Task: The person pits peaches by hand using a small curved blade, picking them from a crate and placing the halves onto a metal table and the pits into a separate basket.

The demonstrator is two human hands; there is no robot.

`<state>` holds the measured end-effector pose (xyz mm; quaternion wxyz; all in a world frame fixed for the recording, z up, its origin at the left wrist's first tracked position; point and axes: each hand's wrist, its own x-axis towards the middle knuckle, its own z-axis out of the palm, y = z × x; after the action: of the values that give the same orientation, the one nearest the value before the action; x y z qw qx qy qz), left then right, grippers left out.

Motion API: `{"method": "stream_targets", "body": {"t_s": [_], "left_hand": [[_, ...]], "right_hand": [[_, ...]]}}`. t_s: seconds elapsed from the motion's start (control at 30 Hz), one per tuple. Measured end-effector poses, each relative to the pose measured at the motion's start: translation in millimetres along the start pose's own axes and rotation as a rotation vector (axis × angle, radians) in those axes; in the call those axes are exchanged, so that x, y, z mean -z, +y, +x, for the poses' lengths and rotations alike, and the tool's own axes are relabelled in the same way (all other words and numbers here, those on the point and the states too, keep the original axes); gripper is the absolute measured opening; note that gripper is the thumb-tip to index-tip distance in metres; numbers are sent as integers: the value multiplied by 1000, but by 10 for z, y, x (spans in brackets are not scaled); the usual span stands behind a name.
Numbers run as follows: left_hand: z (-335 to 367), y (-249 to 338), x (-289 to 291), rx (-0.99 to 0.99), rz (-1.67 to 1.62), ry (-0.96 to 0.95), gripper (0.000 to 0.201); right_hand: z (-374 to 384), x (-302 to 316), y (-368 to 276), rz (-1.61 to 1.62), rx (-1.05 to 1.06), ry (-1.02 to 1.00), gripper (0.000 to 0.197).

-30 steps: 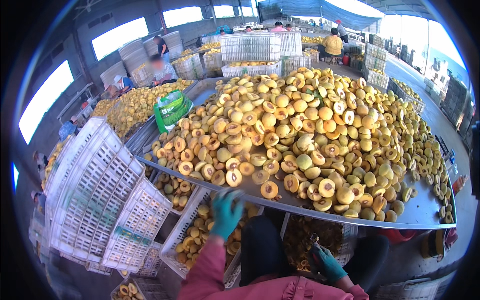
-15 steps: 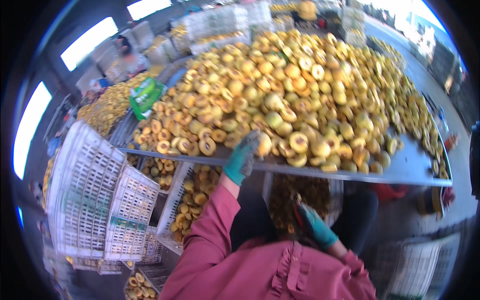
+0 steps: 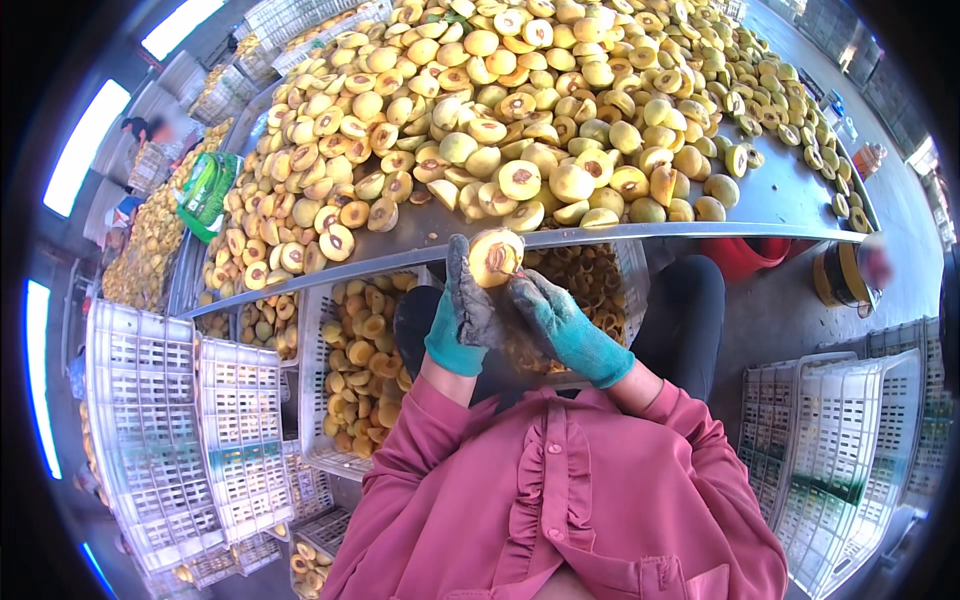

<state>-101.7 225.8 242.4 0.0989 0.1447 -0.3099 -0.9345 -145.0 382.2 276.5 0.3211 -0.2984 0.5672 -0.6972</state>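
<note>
My left hand (image 3: 468,305), in a grey and teal work glove, holds a yellow peach half (image 3: 496,257) upright just off the table's front edge. The cut face with its brown centre is turned toward me. Close against its lower right side is my right hand (image 3: 560,320), gloved the same way and closed round a small tool. Only a dark reddish bit of that tool shows at the fruit; its kind is hidden by my fingers. A large heap of peach halves (image 3: 572,183) covers most of the metal table (image 3: 405,228) in front of me.
Below the table edge stand a white crate (image 3: 312,385) of peach halves and, between my knees, another crate (image 3: 634,285) with brownish pieces. Stacked white crates (image 3: 150,430) rise at left, more crates (image 3: 815,465) at right. A red basin (image 3: 742,253) and a bucket (image 3: 838,275) sit under the table's right end.
My left hand has drawn back from the heap with a peach half. My right hand has risen from my lap to meet it. The view has tilted downward.
</note>
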Motion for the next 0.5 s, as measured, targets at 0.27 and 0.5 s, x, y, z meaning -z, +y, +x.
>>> {"method": "stream_targets", "body": {"t_s": [0.27, 0.5], "left_hand": [[-166, 148, -401, -113, -17, -234, 60], [-191, 234, -328, -114, 328, -234, 62]], "right_hand": [[-74, -1, -173, -104, -214, -25, 23], [-94, 17, -115, 71, -153, -68, 25]]}}
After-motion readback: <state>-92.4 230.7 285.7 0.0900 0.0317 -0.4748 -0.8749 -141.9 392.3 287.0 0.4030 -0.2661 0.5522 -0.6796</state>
